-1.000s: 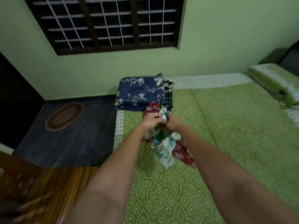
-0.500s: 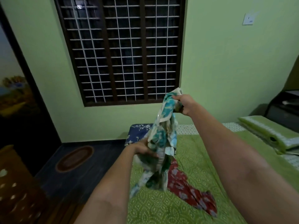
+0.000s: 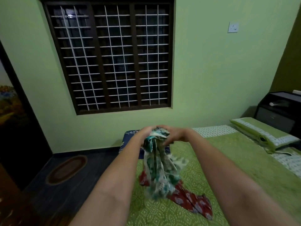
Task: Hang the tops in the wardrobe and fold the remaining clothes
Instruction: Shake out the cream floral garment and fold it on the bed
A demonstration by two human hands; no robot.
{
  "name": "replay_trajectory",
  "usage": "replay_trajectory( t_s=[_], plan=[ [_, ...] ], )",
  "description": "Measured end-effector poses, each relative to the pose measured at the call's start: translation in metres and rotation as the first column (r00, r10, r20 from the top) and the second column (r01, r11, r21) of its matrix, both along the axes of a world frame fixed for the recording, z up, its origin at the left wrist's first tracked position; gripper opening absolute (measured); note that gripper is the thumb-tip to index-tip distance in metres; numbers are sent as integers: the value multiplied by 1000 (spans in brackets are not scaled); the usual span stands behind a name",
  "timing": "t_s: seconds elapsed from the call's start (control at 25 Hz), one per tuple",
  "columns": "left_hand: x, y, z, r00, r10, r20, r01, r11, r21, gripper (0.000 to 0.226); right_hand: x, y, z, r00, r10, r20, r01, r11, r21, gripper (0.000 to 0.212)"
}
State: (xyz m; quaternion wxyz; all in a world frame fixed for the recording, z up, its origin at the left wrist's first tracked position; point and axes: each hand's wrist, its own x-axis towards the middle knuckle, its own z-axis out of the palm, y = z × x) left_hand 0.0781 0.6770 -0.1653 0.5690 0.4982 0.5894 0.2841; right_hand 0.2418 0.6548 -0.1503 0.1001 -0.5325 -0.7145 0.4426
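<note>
Both our hands, left hand (image 3: 143,133) and right hand (image 3: 175,136), gripped teal floral garment (image 3: 157,167) bunched at top, long axis vertical, hanging down over red garment (image 3: 190,199) on bed (image 3: 228,160)

From here my hands (image 3: 160,136) are motion-blurred on the teal garment (image 3: 158,168), so I can't read the fingers, while that cloth hides part of the red garment (image 3: 192,201) and most of the blue stack (image 3: 130,133).

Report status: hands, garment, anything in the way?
Left hand and right hand both grip the teal floral garment, bunched, hanging over the bed. Red garment lies beneath.
</note>
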Motion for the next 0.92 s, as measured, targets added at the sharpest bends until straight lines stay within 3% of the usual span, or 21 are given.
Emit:
replay_trajectory(
  t_s=[0.08,0.12,0.24,0.32,0.4,0.48,0.52,0.6,0.68,0.76,0.8,0.84,0.92],
  plan=[
    [1,4,3,995,-95,12,95,994,-56,69,-4,8,-3,995,-80,65,61,965,255,30],
    [-2,2,6,991,-136,-21,134,989,-63,78,-6,11,0,984,-133,119,84,932,352,25],
    [-16,2,9,981,-185,-65,187,982,36,72,-9,19,7,944,-279,174,168,864,475,20],
    [-26,5,8,999,-38,30,32,984,174,79,-11,25,9,895,-402,193,258,820,511,31],
    [-36,3,1,991,84,100,-104,971,213,91,-15,30,7,853,-479,209,319,793,519,31],
    [-44,-6,-19,998,52,-31,-47,989,138,105,-21,36,2,847,-530,-42,505,778,374,23],
    [-45,-13,-33,993,2,-117,7,997,76,105,-26,37,1,792,-560,-244,607,767,211,23],
    [-40,-20,-65,984,-68,-167,62,997,-42,95,-36,41,3,625,-616,-479,688,725,-34,22],
    [-30,-18,-90,990,82,-115,-86,996,-32,100,-42,44,4,498,-664,-558,727,670,-149,19],
    [-18,-12,-97,926,378,24,-377,926,-40,92,-39,43,3,444,-676,-589,750,640,-168,17],
    [-13,-11,-97,891,453,-14,-454,891,-18,82,-36,41,4,437,-664,-607,744,646,-172,19],
    [-13,-13,-96,898,419,-136,-421,907,14,76,-29,37,4,434,-649,-624,733,658,-175,26],
    [-16,-9,-99,873,182,-452,-165,983,77,58,-10,34,3,385,-634,-671,746,642,-179,33]
  ],
)
